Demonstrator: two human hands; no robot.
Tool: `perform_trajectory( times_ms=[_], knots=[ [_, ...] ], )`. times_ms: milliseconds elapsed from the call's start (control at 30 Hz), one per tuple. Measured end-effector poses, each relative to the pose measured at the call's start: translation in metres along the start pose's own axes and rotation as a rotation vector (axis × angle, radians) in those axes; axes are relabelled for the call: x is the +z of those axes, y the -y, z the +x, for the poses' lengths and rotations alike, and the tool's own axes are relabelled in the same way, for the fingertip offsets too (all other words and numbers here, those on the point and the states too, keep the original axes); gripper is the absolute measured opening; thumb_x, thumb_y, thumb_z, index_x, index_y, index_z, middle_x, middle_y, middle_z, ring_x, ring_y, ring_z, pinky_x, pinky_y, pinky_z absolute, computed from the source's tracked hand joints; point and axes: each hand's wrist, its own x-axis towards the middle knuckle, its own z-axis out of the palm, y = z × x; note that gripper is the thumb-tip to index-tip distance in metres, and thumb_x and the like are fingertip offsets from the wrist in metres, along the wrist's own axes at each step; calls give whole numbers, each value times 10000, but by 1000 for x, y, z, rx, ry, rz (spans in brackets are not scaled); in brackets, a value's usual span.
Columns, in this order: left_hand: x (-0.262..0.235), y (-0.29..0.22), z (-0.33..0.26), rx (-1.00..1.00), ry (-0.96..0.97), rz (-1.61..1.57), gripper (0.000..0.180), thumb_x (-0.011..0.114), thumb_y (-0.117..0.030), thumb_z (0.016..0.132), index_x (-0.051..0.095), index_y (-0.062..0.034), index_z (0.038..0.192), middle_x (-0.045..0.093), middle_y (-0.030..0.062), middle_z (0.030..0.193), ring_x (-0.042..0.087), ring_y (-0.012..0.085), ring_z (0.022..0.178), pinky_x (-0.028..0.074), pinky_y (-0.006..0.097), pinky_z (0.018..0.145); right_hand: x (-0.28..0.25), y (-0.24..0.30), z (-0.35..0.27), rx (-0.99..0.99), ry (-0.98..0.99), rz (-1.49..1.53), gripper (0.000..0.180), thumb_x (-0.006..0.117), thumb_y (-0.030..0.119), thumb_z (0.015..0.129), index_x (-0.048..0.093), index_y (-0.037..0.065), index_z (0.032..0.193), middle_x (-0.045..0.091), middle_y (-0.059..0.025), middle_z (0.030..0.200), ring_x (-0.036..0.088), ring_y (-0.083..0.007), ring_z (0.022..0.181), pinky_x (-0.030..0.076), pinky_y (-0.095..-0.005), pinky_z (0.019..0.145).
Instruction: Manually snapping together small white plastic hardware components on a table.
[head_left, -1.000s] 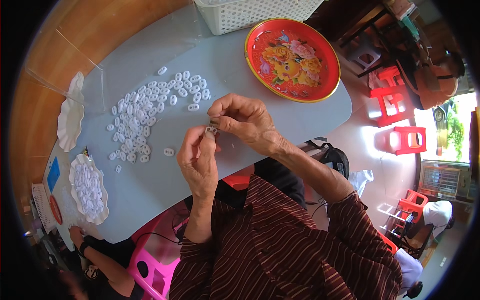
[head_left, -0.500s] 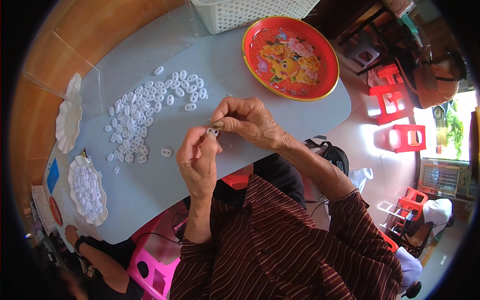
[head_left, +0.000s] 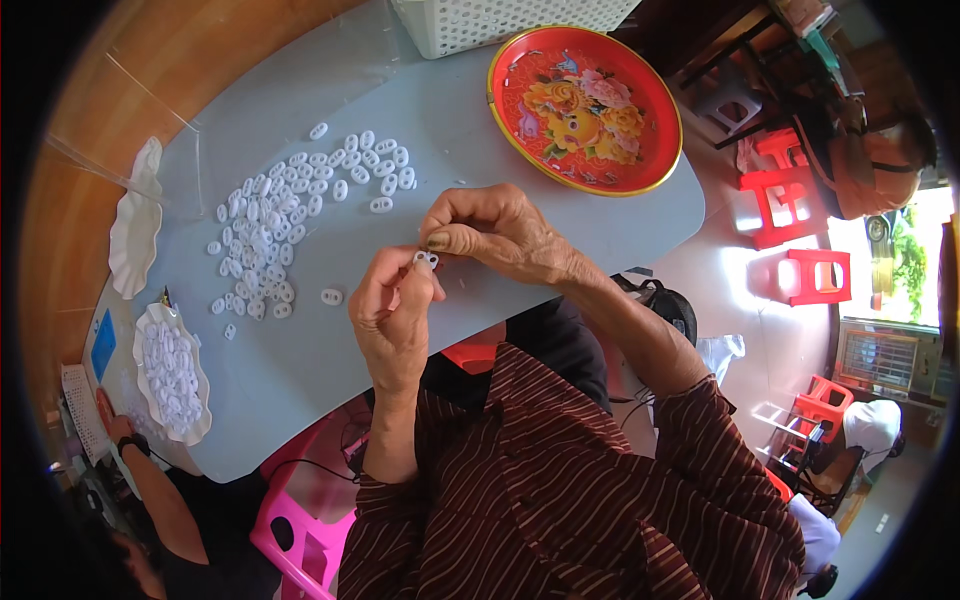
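My left hand (head_left: 392,318) pinches a small white oval plastic piece (head_left: 426,259) with two holes, between thumb and fingers, above the near edge of the table. Against the top of that piece, my right hand (head_left: 495,238) has thumb and forefinger pressed together; whatever lies between them is too small to make out. A loose pile of similar white oval pieces (head_left: 262,238) spreads over the table left of my hands. One single white piece (head_left: 331,296) lies apart, close to my left hand.
A red flowered tray (head_left: 655,120) with tiny bits in it stands at the far right, beside a white perforated basket (head_left: 470,30). Left are a wavy-edged dish (head_left: 205,400) full of white pieces and another wavy dish (head_left: 135,235). A co-worker's arm (head_left: 165,500) reaches in at lower left.
My hands stay together on the white piece, with only a slight shift. At lower left, the co-worker's hand has moved farther up and left, to the red round thing.
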Motion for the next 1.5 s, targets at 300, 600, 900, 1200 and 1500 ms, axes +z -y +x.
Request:
perform_trajectory(
  times_ms=[300, 600, 900, 1200, 1500],
  knots=[
    [3, 6, -1, 93, -45, 128, 71, 549, -54, 858, 566, 9, 828, 513, 11, 631, 461, 70, 550, 369, 225, 512, 4, 0, -2, -10, -48, -134, 221, 636, 205, 874, 611, -11, 836, 623, -35, 753, 575, -82, 689, 482, -238, 618],
    [3, 2, -1, 52, -52, 78, 86, 556, -70, 884, 578, 12, 869, 549, 27, 688, 489, 79, 594, 404, 223, 564, 0, 0, -1, 51, -47, 58, 229, 616, 221, 895, 606, 2, 829, 610, -15, 751, 555, -69, 697, 458, -231, 602],
    [4, 0, -4, 26, 0, 77, 126, 552, -100, 910, 581, 21, 888, 562, 24, 730, 503, 79, 620, 413, 219, 588, 10, -2, -4, -9, -62, 49, 196, 620, 165, 890, 595, -17, 825, 617, -36, 743, 586, -69, 688, 470, -216, 603],
    [-3, -8, -5, -45, 22, 93, 150, 543, -128, 919, 591, 15, 915, 580, 38, 744, 538, 91, 634, 434, 241, 587, 6, -10, -2, -44, -4, 56, 165, 619, 146, 889, 588, -13, 861, 613, -30, 783, 559, -64, 713, 467, -216, 632],
    [-42, -17, 62, 390, 104, 854, 108, 550, -28, 854, 586, -9, 954, 538, 101, 755, 532, 242, 718, 446, 362, 634, 7, 0, -4, 58, -68, 65, 129, 631, 104, 870, 585, -13, 897, 601, -20, 812, 535, -63, 691, 465, -213, 632]
  ],
)
